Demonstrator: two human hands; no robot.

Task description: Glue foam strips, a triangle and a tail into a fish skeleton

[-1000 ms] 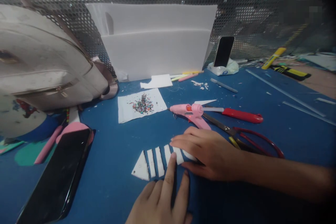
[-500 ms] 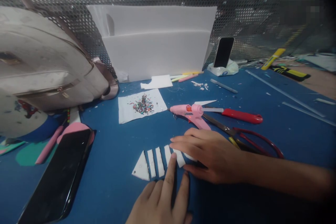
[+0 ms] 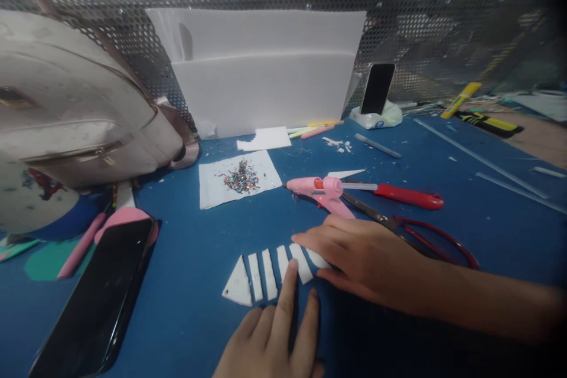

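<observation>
Blue table [image 3: 186, 289] under it all. R hand [image 3: 367, 257] arched over the row's near end, can't tell if it's pinching; L hand [image 3: 270, 336] beside it, fingers spread, no grip. Pink glue gun [image 3: 325, 187] just past R knuckles: careless bump could swing it, I'd say. White triangle [image 3: 239, 286] left of L index; white end pc [image 3: 317, 258] partly under R hand. Btwn: white strips [image 3: 269, 274], L fingertip at third's edge. Sideways drag might skew 'em!
</observation>
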